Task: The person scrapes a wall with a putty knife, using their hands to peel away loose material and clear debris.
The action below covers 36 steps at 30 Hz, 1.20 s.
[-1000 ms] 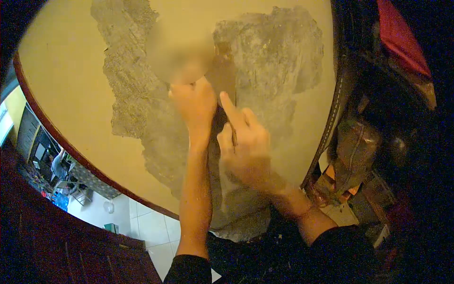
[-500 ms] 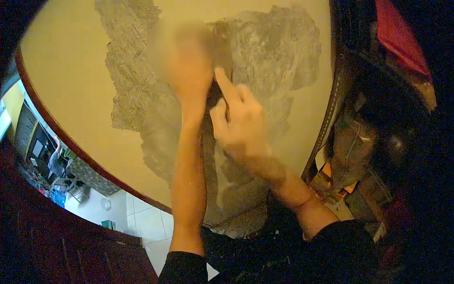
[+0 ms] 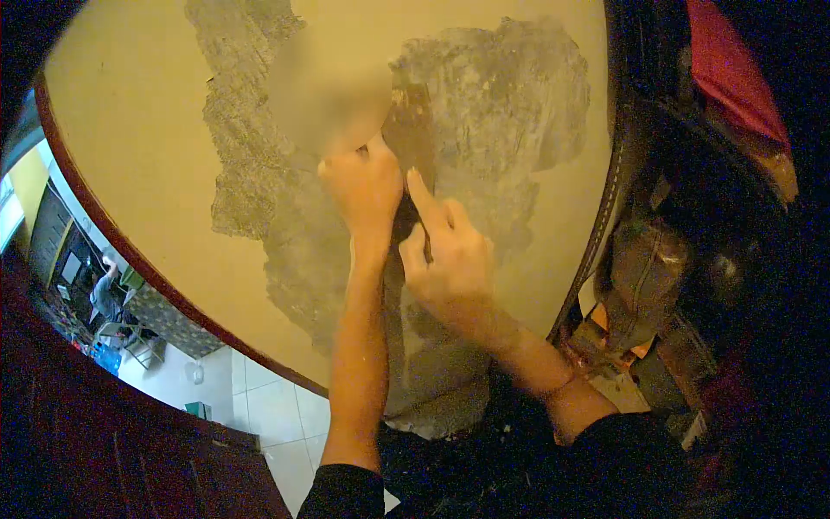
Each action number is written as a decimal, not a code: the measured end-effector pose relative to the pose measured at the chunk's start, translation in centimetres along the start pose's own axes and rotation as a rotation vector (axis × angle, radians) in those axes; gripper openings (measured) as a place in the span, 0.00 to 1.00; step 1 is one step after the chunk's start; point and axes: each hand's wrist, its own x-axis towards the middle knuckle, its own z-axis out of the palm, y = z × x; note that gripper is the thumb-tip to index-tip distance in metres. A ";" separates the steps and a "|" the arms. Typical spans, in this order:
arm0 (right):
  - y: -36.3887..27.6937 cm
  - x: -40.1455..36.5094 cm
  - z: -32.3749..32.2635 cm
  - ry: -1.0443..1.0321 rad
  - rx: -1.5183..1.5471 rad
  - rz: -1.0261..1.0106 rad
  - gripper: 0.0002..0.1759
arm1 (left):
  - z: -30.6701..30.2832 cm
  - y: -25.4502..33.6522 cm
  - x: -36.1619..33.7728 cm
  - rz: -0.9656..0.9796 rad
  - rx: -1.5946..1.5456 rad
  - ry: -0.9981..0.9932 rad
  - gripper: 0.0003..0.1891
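In front of me is a yellow surface (image 3: 156,130) with rough grey patches (image 3: 510,95) that look scraped or plastered. My left hand (image 3: 363,186) is closed in a fist against it; a blur covers the area just above, and what the fist holds, if anything, is hidden. Beside it, lower and to the right, my right hand (image 3: 454,251) has its index finger stretched upward and the other fingers curled around a thin dark thing whose kind I cannot make out. A dark brown strip (image 3: 411,130) runs up between and above my hands.
Dark bags or cloth (image 3: 648,259) hang along the right, with a red cloth (image 3: 739,73) above them. A dark red-brown edge (image 3: 173,290) borders the yellow surface. Past it, at lower left, are a tiled floor (image 3: 272,406) and a distant person (image 3: 105,294).
Both hands have slid downward a little along the surface, close together. The view has shifted slightly. The distant person's raised arm has moved a little.
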 end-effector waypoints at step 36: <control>0.8 -2.5 -0.8 -0.003 0.076 -0.008 0.30 | -0.4 -1.5 -2.5 -0.032 -0.195 -0.037 0.25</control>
